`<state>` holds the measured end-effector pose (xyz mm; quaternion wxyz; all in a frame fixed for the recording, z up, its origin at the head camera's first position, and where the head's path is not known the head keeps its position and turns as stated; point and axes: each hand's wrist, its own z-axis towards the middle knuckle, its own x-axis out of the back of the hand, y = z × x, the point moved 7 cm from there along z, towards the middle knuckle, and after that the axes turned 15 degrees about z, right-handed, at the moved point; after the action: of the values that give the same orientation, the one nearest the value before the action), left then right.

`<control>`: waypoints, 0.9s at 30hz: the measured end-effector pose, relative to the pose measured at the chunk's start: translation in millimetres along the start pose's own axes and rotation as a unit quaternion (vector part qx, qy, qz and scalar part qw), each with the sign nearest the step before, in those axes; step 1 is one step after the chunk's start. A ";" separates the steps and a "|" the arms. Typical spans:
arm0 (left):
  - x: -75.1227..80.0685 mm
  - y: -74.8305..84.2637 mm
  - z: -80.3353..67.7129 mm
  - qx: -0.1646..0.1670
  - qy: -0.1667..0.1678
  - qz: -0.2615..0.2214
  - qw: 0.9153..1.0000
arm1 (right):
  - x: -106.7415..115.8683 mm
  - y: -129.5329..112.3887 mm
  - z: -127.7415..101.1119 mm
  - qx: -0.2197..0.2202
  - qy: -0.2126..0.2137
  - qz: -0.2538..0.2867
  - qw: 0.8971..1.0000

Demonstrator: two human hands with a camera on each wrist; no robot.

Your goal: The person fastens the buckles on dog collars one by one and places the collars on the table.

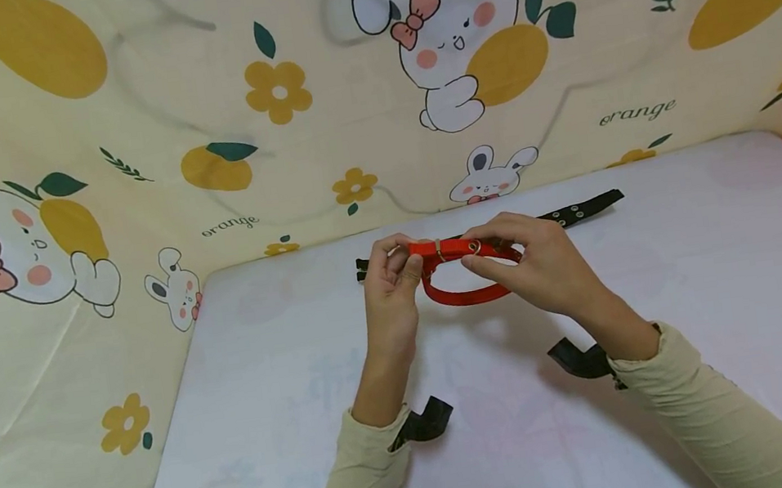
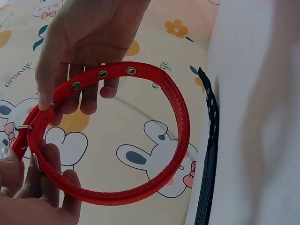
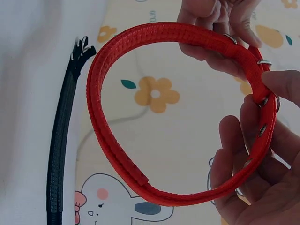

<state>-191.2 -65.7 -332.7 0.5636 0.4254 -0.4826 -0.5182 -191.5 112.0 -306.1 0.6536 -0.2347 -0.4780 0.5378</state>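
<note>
Left hand point(image 1: 388, 281): thumb and fingers pinching the red collar point(image 1: 472, 297) near its buckle point(image 1: 439, 251). Collar closed in a loop, held up above the worktop point(image 1: 267, 376) between both hands. Right hand point(image 1: 544, 257): pinching the collar's eyeleted side. Black collar point(image 1: 590, 207) lies behind, near the worktop's far edge, its eyeleted end rightmost.

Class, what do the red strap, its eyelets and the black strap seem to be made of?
Red strap: probably woven webbing, mostly matte; ribbed texture and stitching show. Eyelets: likely metal, silvery, their rims catching light. Black strap: perhaps fabric or leather-like, fairly dull; faint lengthwise texture shows, which leaves it open.
</note>
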 end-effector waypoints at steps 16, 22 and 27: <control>7.4 2.9 6.9 -0.039 -0.081 0.074 0.993 | 6.6 0.8 1.4 0.001 -0.037 -0.014 0.999; 1.7 4.9 2.8 -0.078 -0.071 0.154 0.982 | 1.6 1.0 -0.3 -0.001 -0.062 -0.021 0.998; 0.1 3.8 2.4 -0.078 -0.056 0.165 0.982 | -1.1 1.4 -0.2 -0.002 -0.067 -0.007 0.998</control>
<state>-192.9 -65.3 -328.5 0.6446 0.2652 -0.5354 -0.4770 -191.9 111.5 -307.8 0.6234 -0.1962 -0.5238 0.5464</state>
